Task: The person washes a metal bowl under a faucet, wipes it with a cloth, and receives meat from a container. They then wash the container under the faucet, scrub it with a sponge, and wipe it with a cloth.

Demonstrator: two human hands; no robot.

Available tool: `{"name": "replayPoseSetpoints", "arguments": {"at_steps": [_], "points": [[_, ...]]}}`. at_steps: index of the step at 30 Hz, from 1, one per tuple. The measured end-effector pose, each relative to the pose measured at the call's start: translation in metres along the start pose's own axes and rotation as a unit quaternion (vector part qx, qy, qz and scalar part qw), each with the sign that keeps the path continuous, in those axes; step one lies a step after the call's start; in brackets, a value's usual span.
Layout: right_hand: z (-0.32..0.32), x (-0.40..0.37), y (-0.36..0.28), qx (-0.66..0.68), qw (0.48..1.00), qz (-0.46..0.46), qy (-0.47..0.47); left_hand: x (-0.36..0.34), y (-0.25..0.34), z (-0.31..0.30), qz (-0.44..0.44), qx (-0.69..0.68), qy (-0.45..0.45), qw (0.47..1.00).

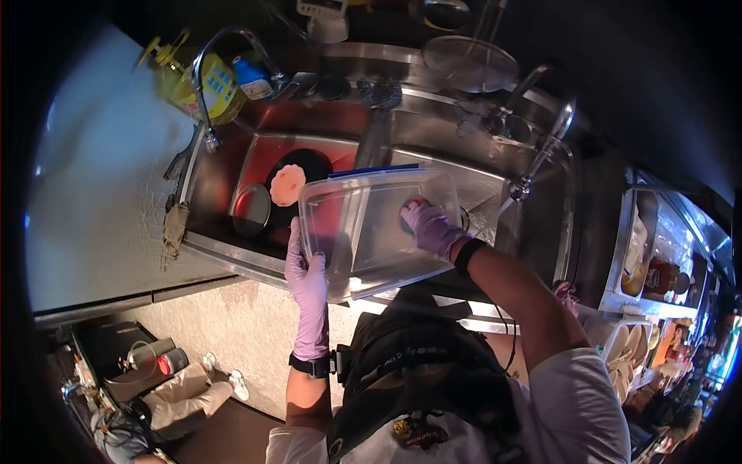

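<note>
A clear plastic container (371,224) with a blue strip on its far edge is held over the double sink. My left hand (307,274), in a pink-purple glove, grips its left side, thumb and fingers closed on the wall. Inside or against the container, my right hand (433,228), gloved alike, is closed on a dark scrubber (406,216) with a bit of red showing; the fingers partly cover it. In the left basin lie a pink scalloped dish (287,185) and a round metal lid or bowl (252,209).
Faucets (210,139) (522,188) arch over both basins. Yellow (212,89) and blue (253,77) bottles stand behind left. A strainer (471,63) and steel scourer (379,93) sit at the back. Another person (182,394) is at lower left; shelves with containers stand right.
</note>
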State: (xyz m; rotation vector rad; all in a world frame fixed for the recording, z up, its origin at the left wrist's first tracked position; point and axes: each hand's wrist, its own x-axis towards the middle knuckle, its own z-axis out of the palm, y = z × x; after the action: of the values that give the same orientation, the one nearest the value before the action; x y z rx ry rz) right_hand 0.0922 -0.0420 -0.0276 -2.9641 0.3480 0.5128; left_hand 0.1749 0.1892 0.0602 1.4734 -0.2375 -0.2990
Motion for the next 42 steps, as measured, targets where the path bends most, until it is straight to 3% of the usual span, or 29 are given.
{"name": "replayPoseSetpoints", "arguments": {"at_steps": [3, 5, 8, 14, 17, 20, 22, 23, 24, 25, 27, 29, 31, 35, 36, 39, 40, 42], "points": [[0.024, -0.032, 0.004, 0.142, 0.988, -0.066, 0.007, -0.002, 0.005, 0.009, 0.000, 0.006, -0.008, 1.000], [0.035, -0.041, 0.002, 0.178, 0.980, -0.069, -0.057, -0.001, -0.001, 0.007, -0.030, 0.001, -0.020, 0.999], [0.025, -0.050, -0.001, 0.254, 0.950, -0.066, -0.172, -0.002, -0.006, 0.021, -0.006, 0.007, -0.029, 1.000], [0.026, -0.084, -0.016, 0.445, 0.891, -0.053, -0.073, -0.007, -0.017, 0.068, 0.020, 0.095, -0.134, 0.986], [0.017, -0.113, 0.013, 0.520, 0.852, -0.009, 0.063, -0.004, -0.035, 0.102, 0.065, 0.142, -0.189, 0.969], [0.044, -0.137, 0.061, 0.546, 0.825, 0.046, 0.142, -0.011, -0.026, 0.149, 0.039, 0.140, -0.227, 0.963], [0.053, -0.166, 0.094, 0.640, 0.742, 0.146, 0.133, -0.004, -0.056, 0.167, 0.052, 0.161, -0.248, 0.954], [0.055, -0.180, 0.107, 0.738, 0.627, 0.225, 0.112, -0.003, -0.067, 0.176, 0.070, 0.183, -0.258, 0.946], [0.056, -0.193, 0.122, 0.714, 0.634, 0.238, 0.178, -0.003, -0.074, 0.186, 0.088, 0.206, -0.267, 0.937], [0.063, -0.200, 0.136, 0.759, 0.561, 0.239, 0.227, -0.005, -0.072, 0.196, 0.084, 0.247, -0.273, 0.926], [0.067, -0.213, 0.158, 0.787, 0.477, 0.215, 0.327, -0.010, -0.069, 0.216, 0.076, 0.328, -0.286, 0.897], [0.056, -0.224, 0.179, 0.785, 0.445, 0.269, 0.338, -0.015, -0.074, 0.230, 0.065, 0.341, -0.284, 0.894], [0.031, -0.237, 0.197, 0.764, 0.469, 0.290, 0.335, -0.022, -0.072, 0.243, 0.061, 0.363, -0.294, 0.882], [0.040, -0.232, 0.254, 0.553, 0.627, 0.338, 0.431, -0.026, -0.079, 0.251, 0.061, 0.295, -0.310, 0.902], [0.040, -0.230, 0.264, 0.487, 0.666, 0.347, 0.445, -0.023, -0.086, 0.247, 0.014, 0.237, -0.311, 0.920], [0.035, -0.221, 0.278, 0.481, 0.637, 0.370, 0.475, 0.001, -0.117, 0.219, -0.099, 0.105, -0.293, 0.945], [0.032, -0.217, 0.279, 0.625, 0.523, 0.336, 0.472, 0.010, -0.127, 0.206, -0.120, 0.089, -0.282, 0.948], [0.025, -0.219, 0.279, 0.714, 0.466, 0.288, 0.436, 0.010, -0.126, 0.196, -0.155, 0.010, -0.259, 0.953]]}}
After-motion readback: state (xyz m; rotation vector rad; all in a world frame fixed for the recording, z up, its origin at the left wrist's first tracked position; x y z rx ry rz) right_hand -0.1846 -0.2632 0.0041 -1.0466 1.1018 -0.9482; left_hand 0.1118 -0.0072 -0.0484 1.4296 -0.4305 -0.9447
